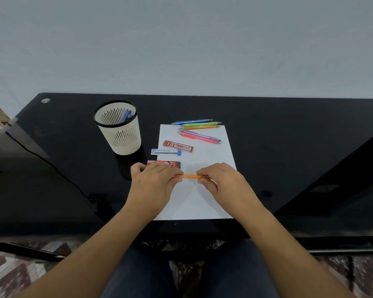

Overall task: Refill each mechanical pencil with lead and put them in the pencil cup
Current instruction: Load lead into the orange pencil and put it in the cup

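Black glossy desk point(289, 136) set against a pale grey wall, seen from above by the seated person. Orange mechanical pencil point(188, 176) lies level and crosswise, held just above the near half of a white sheet of paper point(213, 155). Left hand point(153, 183), fingers curled, pinches the pencil's left end; right hand point(222, 181), fingers likewise curled, pinches its right end, so that only the middle of the barrel shows between them. Whether the pencil touches the sheet cannot be told. Just beyond the left hand lies a dark red lead case point(164, 163), its near edge partly hidden by the knuckles; farther on are a clear lead case with a blue cap point(165, 151) and a red lead case point(178, 146), the latter resting on the sheet. At the sheet's far edge lie five more pencils: blue pencil point(192, 121), green pencil point(201, 124) and yellow pencil point(201, 126) close together, then purple pencil point(199, 135) and red pencil point(198, 138) side by side, slightly slanted. Left of the sheet stands the pencil cup point(125, 136), cream, slotted, black-rimmed, upright, with one blue pencil in the cup point(126, 116). A black cable point(52, 166) crosses the desk's left part.
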Tool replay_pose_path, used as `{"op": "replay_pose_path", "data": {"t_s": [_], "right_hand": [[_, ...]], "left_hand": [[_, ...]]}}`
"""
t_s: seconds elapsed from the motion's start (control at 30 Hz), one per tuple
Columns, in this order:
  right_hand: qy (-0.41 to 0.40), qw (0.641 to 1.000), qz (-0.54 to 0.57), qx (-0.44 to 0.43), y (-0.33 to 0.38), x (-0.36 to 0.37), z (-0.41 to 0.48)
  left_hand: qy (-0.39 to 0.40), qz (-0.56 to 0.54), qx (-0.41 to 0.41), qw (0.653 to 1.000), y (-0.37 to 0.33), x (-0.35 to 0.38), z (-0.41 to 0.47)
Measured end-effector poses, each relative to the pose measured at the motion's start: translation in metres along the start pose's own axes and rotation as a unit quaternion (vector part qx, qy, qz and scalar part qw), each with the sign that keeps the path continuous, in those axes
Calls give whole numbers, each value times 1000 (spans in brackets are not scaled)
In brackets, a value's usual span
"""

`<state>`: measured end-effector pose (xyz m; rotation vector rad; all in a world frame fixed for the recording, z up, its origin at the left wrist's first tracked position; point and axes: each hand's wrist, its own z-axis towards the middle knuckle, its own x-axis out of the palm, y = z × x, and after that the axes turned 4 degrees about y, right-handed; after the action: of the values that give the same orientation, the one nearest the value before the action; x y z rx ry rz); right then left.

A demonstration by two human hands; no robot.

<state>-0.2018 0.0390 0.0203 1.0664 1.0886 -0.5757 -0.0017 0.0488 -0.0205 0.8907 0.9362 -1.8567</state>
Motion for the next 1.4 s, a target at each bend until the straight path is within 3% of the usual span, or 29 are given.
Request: {"op": "replay_pose_path", "data": {"t_s": [0.73,1.03,1.4], "right_hand": [[-53,997,53,30,-21,-2,-8],[57,994,-38,84,-31,-5,1],[125,983,-16,133,-35,0,11]], "left_hand": [[-12,21,-60,998,13,-3,-6],[-16,18,-61,998,12,-4,-7],[2,6,-69,998,9,-3,-7]]}}
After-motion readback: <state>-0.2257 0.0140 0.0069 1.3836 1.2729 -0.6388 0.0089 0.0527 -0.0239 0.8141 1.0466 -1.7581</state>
